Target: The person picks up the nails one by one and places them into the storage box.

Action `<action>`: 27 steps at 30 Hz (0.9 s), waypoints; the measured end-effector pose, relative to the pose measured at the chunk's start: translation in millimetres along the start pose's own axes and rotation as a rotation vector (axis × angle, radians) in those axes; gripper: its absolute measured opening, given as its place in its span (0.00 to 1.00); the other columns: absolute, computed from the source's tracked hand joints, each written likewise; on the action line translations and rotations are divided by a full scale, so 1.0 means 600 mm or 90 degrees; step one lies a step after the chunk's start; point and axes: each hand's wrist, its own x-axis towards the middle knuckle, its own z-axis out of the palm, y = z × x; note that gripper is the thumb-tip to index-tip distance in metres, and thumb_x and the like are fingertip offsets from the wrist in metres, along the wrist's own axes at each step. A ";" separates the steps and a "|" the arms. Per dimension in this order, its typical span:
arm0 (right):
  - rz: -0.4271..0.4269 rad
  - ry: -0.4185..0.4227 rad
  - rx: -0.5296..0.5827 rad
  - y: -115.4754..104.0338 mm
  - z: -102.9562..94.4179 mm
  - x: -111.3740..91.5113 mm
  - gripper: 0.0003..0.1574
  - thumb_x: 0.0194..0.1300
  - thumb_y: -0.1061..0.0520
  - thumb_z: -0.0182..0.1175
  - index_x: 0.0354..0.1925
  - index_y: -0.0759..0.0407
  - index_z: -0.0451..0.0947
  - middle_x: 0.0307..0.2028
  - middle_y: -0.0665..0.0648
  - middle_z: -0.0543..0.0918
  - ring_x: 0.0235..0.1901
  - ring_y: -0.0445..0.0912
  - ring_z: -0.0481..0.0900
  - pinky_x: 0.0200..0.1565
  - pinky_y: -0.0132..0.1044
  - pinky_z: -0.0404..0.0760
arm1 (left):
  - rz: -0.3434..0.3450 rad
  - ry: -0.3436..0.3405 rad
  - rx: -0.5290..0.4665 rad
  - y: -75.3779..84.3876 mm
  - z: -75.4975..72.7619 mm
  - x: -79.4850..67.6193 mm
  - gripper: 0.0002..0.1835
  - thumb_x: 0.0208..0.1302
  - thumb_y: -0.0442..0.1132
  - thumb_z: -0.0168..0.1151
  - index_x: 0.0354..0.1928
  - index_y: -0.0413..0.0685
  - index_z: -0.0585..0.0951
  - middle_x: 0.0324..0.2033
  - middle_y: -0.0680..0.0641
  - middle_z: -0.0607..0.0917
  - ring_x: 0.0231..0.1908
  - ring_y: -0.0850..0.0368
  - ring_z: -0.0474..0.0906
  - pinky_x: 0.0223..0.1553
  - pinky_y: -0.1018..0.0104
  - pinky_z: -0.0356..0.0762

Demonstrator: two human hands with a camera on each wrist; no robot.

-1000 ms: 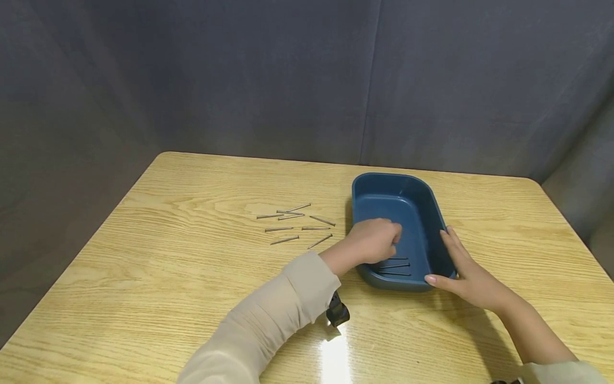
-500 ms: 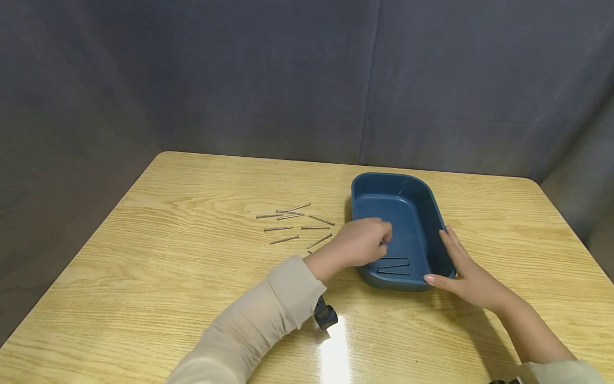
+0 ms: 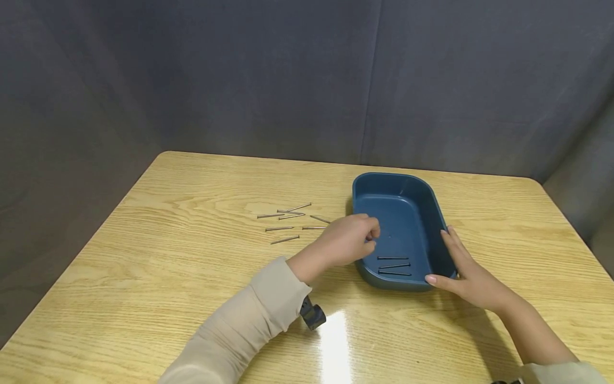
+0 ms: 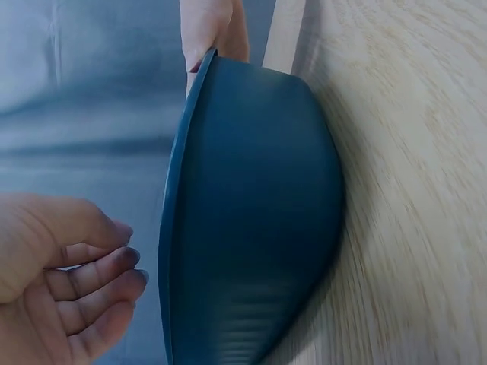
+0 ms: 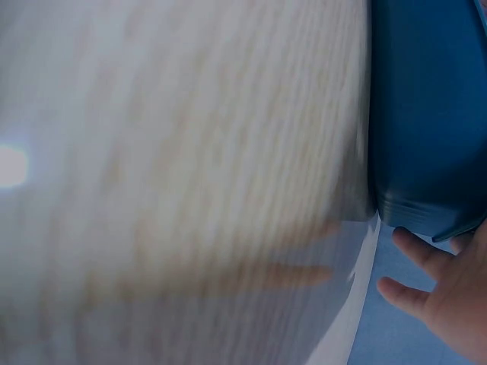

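In the head view, a deep blue tray (image 3: 393, 288) stands on the table. Several dark nails (image 3: 394, 265) lie in its near end. My left hand (image 3: 347, 240) is over the tray's left rim with fingers loosely curled. The left wrist view shows nothing held in the left hand (image 4: 68, 281), apart from the tray's wall (image 4: 251, 190). At the tray's near right corner, my right hand (image 3: 472, 280) rests with its thumb at the rim and its spread fingers along the outer right side. The right wrist view shows the right hand's fingers (image 5: 426, 255) fairly straight.
Several loose nails (image 3: 285, 240) are scattered on the wooden table (image 3: 168, 256) left of the tray, a few partly covered by my left hand. A grey curtain (image 3: 268, 80) hangs behind the table. My left wrist carries a black camera mount (image 3: 313, 314).
My left hand has drawn back leftward from inside the tray to its left rim, uncovering more of the nails inside. The right hand and the tray have stayed put.
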 end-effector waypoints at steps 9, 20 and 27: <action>-0.001 0.002 0.000 -0.001 0.000 -0.001 0.60 0.61 0.50 0.58 0.70 0.55 0.22 0.68 0.63 0.22 0.66 0.66 0.25 0.53 0.73 0.44 | -0.021 0.000 -0.013 -0.013 -0.001 -0.011 0.07 0.62 0.39 0.56 0.41 0.48 0.77 0.37 0.53 0.78 0.35 0.63 0.74 0.32 0.74 0.69; -0.016 0.011 -0.001 -0.002 0.002 -0.002 0.61 0.61 0.50 0.58 0.70 0.57 0.23 0.68 0.63 0.22 0.66 0.67 0.26 0.52 0.73 0.45 | -0.056 0.013 -0.044 -0.040 -0.004 -0.020 0.06 0.61 0.38 0.56 0.40 0.47 0.78 0.36 0.52 0.80 0.35 0.60 0.76 0.33 0.71 0.71; -0.016 0.017 0.005 -0.002 0.003 -0.002 0.61 0.60 0.50 0.59 0.70 0.57 0.23 0.69 0.63 0.22 0.66 0.66 0.25 0.53 0.73 0.44 | -0.058 0.019 -0.036 -0.054 -0.003 -0.025 0.03 0.60 0.36 0.57 0.36 0.47 0.78 0.34 0.52 0.80 0.34 0.60 0.76 0.32 0.70 0.71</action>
